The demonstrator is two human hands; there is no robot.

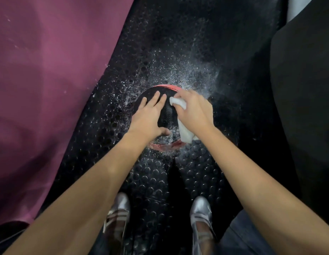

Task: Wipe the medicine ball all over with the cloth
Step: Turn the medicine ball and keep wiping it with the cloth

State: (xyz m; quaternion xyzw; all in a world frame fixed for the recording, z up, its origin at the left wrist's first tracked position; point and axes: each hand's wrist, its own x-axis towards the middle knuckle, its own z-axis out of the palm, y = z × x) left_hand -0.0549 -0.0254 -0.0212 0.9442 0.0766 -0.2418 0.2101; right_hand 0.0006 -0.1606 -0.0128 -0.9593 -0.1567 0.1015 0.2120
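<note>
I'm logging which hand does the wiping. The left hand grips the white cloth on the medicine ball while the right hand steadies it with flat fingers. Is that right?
Not quite: the hands are swapped. In the head view the right hand grips the white cloth on the medicine ball, while the left hand steadies it with flat fingers.

No lettering, label, brand or number can be read on anything in view.
</note>
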